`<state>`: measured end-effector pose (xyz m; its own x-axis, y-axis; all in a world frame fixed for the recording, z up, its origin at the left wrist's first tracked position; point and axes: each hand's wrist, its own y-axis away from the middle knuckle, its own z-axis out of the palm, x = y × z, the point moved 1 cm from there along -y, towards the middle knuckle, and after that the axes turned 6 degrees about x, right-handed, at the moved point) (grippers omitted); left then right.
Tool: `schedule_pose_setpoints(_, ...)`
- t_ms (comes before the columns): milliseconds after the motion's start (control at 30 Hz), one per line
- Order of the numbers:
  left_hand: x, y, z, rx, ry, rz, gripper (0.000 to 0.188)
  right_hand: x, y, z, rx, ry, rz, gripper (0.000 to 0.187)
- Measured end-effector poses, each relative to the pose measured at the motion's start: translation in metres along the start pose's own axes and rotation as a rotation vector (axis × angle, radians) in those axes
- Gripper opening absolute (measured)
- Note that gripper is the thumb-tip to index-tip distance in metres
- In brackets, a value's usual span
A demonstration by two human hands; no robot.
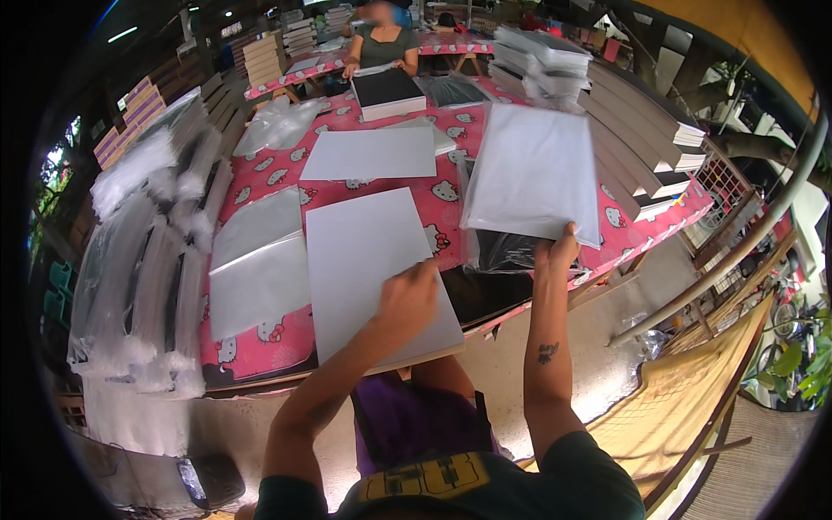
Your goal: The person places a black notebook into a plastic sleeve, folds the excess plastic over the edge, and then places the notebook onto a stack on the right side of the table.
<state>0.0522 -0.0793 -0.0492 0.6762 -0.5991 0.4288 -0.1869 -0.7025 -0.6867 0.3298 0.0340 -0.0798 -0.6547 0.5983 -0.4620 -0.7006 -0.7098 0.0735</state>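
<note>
My right hand [559, 249] grips the near edge of a plastic-wrapped white book [533, 169], its thumb on top. The book is held tilted over the right part of the table, above dark plastic-wrapped items [503, 250]. A thick book with a plain white cover [368, 251] lies in front of me at the table's near edge. Over its right side is my left hand [407, 299], slightly blurred, with fingers curled in; whatever they may hold is hidden. Left of that book lie flat clear plastic sleeves [260, 260].
Stacked plastic-wrapped books [147, 277] line the left side; thick book stacks [637, 143] stand at right. A white sheet or board [373, 154] lies farther in on the pink patterned table covering [438, 192]. Across the table, a person [384, 52] handles a black-covered book [387, 91].
</note>
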Motion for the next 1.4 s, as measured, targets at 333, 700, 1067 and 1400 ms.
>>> schedule_pose_setpoints(333, -0.176, 0.1, -0.178, 0.042, -0.487, -0.386, 0.017, -0.025, 0.0, -0.071, 0.145, 0.63, 0.16, 0.063)
schedule_pose_setpoints(700, -0.21, 0.137, -0.195, -0.132, -0.363, -0.331, 0.006, -0.001, 0.186, 0.022, -0.791, 0.817, 0.335, 0.035)
schedule_pose_setpoints(1067, -0.101, 0.046, -0.195, 0.108, 0.511, -0.733, 0.023, 0.105, 0.321, 0.055, -1.115, 0.733, 1.101, 0.036)
schedule_pose_setpoints(1400, -0.07, 0.067, -0.154, 0.533, -0.146, -0.544, 0.01, 0.102, 0.27, 0.037, -0.532, 0.269, 1.074, 0.023)
